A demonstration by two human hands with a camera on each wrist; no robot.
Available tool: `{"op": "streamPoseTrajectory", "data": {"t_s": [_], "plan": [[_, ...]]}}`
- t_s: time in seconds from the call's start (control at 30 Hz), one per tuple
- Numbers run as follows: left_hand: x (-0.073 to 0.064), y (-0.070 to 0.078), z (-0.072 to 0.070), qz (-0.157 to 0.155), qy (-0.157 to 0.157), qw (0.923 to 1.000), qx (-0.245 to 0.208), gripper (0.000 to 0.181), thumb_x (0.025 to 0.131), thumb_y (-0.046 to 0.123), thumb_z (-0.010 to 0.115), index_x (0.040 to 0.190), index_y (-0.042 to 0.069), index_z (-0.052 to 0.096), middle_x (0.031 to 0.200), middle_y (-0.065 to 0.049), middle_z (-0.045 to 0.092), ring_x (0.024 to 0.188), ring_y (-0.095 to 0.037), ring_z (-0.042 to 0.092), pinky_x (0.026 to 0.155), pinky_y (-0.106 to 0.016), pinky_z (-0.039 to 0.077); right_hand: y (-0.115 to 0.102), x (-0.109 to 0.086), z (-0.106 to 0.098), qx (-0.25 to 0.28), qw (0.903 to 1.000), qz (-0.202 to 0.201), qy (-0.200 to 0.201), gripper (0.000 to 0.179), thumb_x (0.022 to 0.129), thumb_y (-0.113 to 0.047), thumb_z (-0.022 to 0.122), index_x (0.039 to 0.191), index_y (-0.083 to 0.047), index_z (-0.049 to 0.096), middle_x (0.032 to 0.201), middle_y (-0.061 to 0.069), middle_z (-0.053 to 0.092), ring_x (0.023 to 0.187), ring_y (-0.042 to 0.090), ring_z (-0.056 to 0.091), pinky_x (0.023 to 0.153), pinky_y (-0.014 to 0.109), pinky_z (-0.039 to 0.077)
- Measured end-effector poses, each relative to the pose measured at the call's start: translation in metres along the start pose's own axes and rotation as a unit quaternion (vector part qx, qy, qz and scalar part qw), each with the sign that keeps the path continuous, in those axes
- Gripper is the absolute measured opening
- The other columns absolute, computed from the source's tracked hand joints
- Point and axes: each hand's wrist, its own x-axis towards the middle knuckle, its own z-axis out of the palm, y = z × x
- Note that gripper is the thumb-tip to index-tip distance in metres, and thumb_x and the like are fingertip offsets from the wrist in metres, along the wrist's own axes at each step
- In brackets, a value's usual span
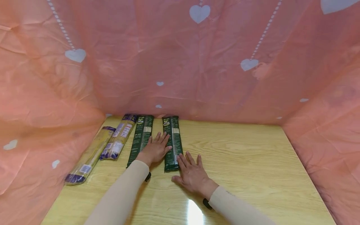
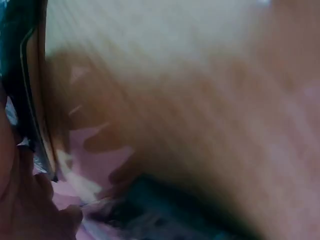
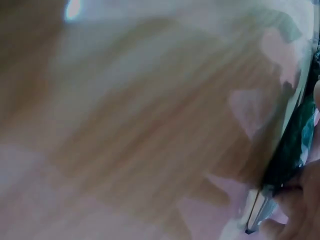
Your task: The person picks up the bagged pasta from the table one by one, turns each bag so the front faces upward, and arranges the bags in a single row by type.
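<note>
On the yellow wood-grain table (image 1: pixel 239 162) lie a long purple-ended yellow plastic packet (image 1: pixel 91 153), a second purple-ended packet (image 1: pixel 121 134) and a flat dark-green plastic packet (image 1: pixel 139 142), partly hidden by the left hand (image 1: pixel 155 150). To their right, another dark-green packet (image 1: pixel 175 140) — left fingers spread on it, the right hand (image 1: pixel 193 175) touching its edge, fingers straight, neither gripping.

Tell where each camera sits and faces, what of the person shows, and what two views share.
Head: on the head, facing forward and down at the table; left hand, right hand and sleeves show.
Left wrist: on that wrist, facing the table close up; left hand partly shows, lower left.
Right wrist: on that wrist, likewise; right hand partly shows, lower right.
Both wrist views share the table and green packaging.
</note>
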Motion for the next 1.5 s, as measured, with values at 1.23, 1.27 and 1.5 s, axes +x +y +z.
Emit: {"op": "streamPoseTrajectory", "data": {"t_s": [1.23,1.27,1.5], "plan": [[-0.039,0.099,0.028,0.149,0.022,0.9846,0.088,0.063,0.111,0.057,0.040,0.162,0.022,0.045,0.168,-0.003,0.043,0.161,-0.026,0.027,0.129,-0.053,0.027,0.031,-0.142,0.026,0.005,0.9875,0.009,0.157,0.052,0.105,-0.053,0.058,0.138,-0.014,0.070,0.137,0.002,0.068,0.139,0.033,0.055,0.109,0.068,0.044],[-0.037,0.099,0.028,0.155,0.032,0.9828,0.095,0.059,0.112,0.054,0.040,0.160,0.022,0.048,0.165,-0.003,0.047,0.160,-0.025,0.030,0.128,-0.053,0.028,0.032,-0.142,0.026,0.001,0.9867,0.007,0.163,0.052,0.104,-0.054,0.059,0.137,-0.015,0.070,0.136,0.002,0.068,0.137,0.033,0.056,0.108,0.067,0.045],[-0.007,0.103,0.015,0.166,0.092,0.9738,0.126,0.034,0.112,0.042,0.050,0.134,0.025,0.071,0.136,0.001,0.070,0.143,-0.024,0.054,0.123,-0.055,0.037,0.035,-0.142,0.026,-0.024,0.9784,-0.007,0.205,0.047,0.104,-0.054,0.060,0.128,-0.016,0.074,0.126,-0.002,0.069,0.130,0.029,0.060,0.105,0.064,0.048]]}}
